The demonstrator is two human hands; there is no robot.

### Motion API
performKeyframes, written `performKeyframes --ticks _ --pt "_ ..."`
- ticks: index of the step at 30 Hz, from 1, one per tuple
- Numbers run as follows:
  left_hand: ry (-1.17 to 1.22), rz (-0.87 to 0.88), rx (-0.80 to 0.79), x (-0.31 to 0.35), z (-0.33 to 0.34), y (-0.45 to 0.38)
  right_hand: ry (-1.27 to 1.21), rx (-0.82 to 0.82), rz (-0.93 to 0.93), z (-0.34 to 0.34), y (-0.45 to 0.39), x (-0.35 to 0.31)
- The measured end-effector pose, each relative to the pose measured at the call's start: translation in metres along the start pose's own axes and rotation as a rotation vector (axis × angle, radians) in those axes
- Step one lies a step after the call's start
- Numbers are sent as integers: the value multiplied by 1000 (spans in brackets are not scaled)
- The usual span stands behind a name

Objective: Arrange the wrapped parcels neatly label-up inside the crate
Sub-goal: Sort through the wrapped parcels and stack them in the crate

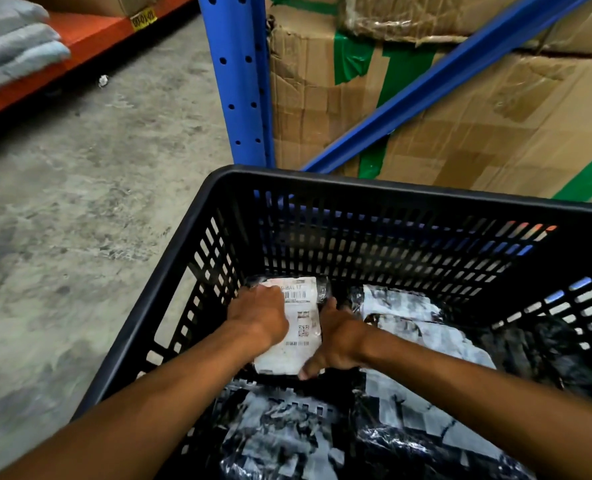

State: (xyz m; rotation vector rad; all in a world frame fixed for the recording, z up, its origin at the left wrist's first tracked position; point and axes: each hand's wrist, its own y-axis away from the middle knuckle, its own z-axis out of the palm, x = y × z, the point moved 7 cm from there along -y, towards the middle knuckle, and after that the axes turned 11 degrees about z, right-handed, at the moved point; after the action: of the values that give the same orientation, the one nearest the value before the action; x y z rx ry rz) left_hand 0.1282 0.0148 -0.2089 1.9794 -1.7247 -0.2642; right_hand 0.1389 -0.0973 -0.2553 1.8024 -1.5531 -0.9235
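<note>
A black slatted plastic crate (pixel 322 181) fills the lower right of the head view. In its far left corner lies a black-wrapped parcel with a white shipping label (pixel 301 327) facing up. My left hand (pixel 259 315) grips the parcel's left edge, fingers over the label's top. My right hand (pixel 336 337) holds its right edge, thumb at the near corner. Several other black-wrapped parcels lie in the crate: one at the right (pixel 412 323) and one at the near side (pixel 280 441), both showing white labels.
The crate stands on a grey concrete floor (pixel 79 202). A blue rack upright (pixel 239 81) and diagonal brace stand just behind it, with taped cardboard boxes (pixel 460 116). An orange shelf (pixel 79 39) with grey folded packs is at the top left.
</note>
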Motion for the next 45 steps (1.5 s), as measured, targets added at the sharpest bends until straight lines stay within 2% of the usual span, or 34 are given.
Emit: performKeyframes --ticks 2,5,8,12,18,22,25,29,33,34,37,39,41,43,45 --pt "-199 109 -149 12 10 2 145 49 2 0 5 -1" --pt "-421 145 -372 6 33 5 264 135 -29 1 20 -4" --pt "-590 207 -344 0 43 1 439 293 -133 3 21 -12" --pt "-712 302 -282 3 45 -4 478 300 -165 2 17 -12" --pt "-800 326 -275 -1 42 -5 495 338 -178 1 16 -14" --pt "-742 277 -286 0 36 4 571 383 -186 2 20 -14" --pt "-586 337 -291 18 21 17 530 336 -241 -4 30 -16" --pt "-499 402 -510 34 7 48 279 107 -374 -10 71 -25" --pt "-477 426 -662 27 -2 78 298 -210 -406 26 109 -22" --pt "-443 418 -688 24 -3 83 343 -222 -408 36 117 -21" --pt "-336 392 -736 14 -3 94 417 -114 -513 45 131 -26" --pt "-274 412 -734 12 -1 99 332 -141 -555 33 136 -27" --pt "-197 462 -690 16 3 102 209 -164 -520 15 131 -23" --pt "-195 490 -560 18 3 101 162 -131 -481 4 125 -17" --pt "-345 570 -398 21 -2 96 201 -93 -431 5 121 -12"
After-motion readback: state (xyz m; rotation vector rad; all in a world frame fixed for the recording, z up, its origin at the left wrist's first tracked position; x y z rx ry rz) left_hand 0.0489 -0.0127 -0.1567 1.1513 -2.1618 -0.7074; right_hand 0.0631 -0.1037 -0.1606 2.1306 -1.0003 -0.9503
